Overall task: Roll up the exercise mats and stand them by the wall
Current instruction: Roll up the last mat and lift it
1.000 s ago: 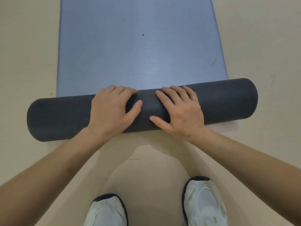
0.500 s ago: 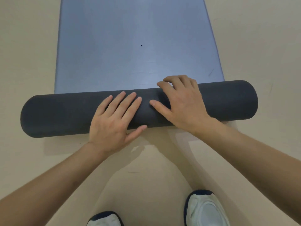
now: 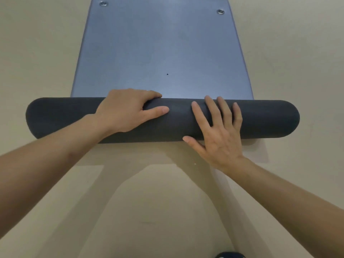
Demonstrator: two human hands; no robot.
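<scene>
An exercise mat lies on the floor, blue-grey on top and dark grey underneath. Its near part is wound into a thick dark roll [image 3: 260, 118] lying crosswise in front of me. The flat blue part [image 3: 163, 49] stretches away from the roll and ends at a far edge with two metal eyelets in its corners. My left hand [image 3: 128, 110] sits on the roll's left half, fingers curled over its far side and thumb along the top. My right hand [image 3: 217, 131] lies flat on the roll's right half with straight, spread fingers.
Beige floor [image 3: 46, 53] surrounds the mat on all sides. The dark toe of one shoe [image 3: 229, 255] shows at the bottom edge. No wall is in view.
The roll has moved away from me along the mat and the far edge with eyelets has come into view. My left hand went from flat to curled over the roll; my right hand flattened.
</scene>
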